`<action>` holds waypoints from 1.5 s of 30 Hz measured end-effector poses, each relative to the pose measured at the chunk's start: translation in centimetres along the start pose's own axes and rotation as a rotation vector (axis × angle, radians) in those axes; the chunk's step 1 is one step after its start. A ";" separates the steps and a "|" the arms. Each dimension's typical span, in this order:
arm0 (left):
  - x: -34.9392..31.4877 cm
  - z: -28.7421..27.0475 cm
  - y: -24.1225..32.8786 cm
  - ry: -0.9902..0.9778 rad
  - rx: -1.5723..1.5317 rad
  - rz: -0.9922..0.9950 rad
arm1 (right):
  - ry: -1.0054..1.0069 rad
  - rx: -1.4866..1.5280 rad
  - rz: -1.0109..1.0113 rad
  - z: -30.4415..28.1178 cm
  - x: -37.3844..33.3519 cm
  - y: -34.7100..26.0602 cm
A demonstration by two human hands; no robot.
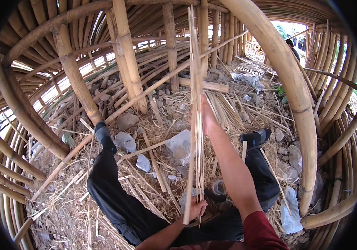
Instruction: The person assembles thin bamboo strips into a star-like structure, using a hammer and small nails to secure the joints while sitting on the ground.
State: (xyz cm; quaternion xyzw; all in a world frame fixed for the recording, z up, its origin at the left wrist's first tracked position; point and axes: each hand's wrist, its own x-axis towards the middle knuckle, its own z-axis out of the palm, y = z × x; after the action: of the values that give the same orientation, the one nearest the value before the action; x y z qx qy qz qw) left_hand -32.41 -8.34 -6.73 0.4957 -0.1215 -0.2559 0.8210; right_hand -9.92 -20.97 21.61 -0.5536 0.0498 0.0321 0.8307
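A long bundle of thin split bamboo strips (196, 146) stands almost upright in front of me, its far end near the top of the view. My left hand (197, 208) is closed round the lower end of the bundle, close to my lap. Farther up, my right hand (206, 116) grips the same bundle from its right side, the arm stretched out. That hand and the strips beside it are a little blurred, and its fingers are partly hidden behind them. Beyond my right hand, more split strips (226, 110) lie in a pile on the ground.
My legs are spread over ground strewn with straw, shavings and stones (179, 146). A thick bent bamboo pole (297, 96) arches on the right. Bamboo posts (76, 75) and a slanting pole (153, 86) stand ahead. A plastic bag (291, 212) lies at right. Another person (292, 46) is far off.
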 end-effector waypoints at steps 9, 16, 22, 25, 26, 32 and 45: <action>1.7 -3.6 9.6 -0.332 0.486 -0.109 | -0.101 0.092 -0.025 -3.3 1.0 1.8; 12.4 -3.3 26.7 0.269 0.471 0.321 | -0.124 -0.177 0.084 0.2 -1.5 -1.0; 15.7 0.2 28.8 0.193 0.330 0.301 | -0.318 -0.210 0.071 -1.5 -0.6 -2.4; 15.6 -0.5 27.2 0.152 0.193 0.318 | -0.285 -0.325 0.089 -2.5 -1.0 -3.0; 15.7 -0.9 26.7 0.179 0.149 0.318 | -0.296 -0.266 0.095 -2.7 -1.2 -3.2; 14.6 -3.7 20.6 -0.178 -0.425 0.363 | -0.220 -0.140 0.005 -3.8 1.8 0.4; 13.0 2.6 20.5 0.500 0.909 0.701 | -0.241 -0.030 0.042 -4.5 1.9 2.0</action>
State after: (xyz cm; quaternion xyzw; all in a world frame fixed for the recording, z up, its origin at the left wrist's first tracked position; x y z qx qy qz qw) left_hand -16.49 -9.62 11.81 0.7709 -0.1778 0.2298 0.5669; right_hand -8.46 -24.35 17.81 -0.5567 -0.0394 0.1168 0.8215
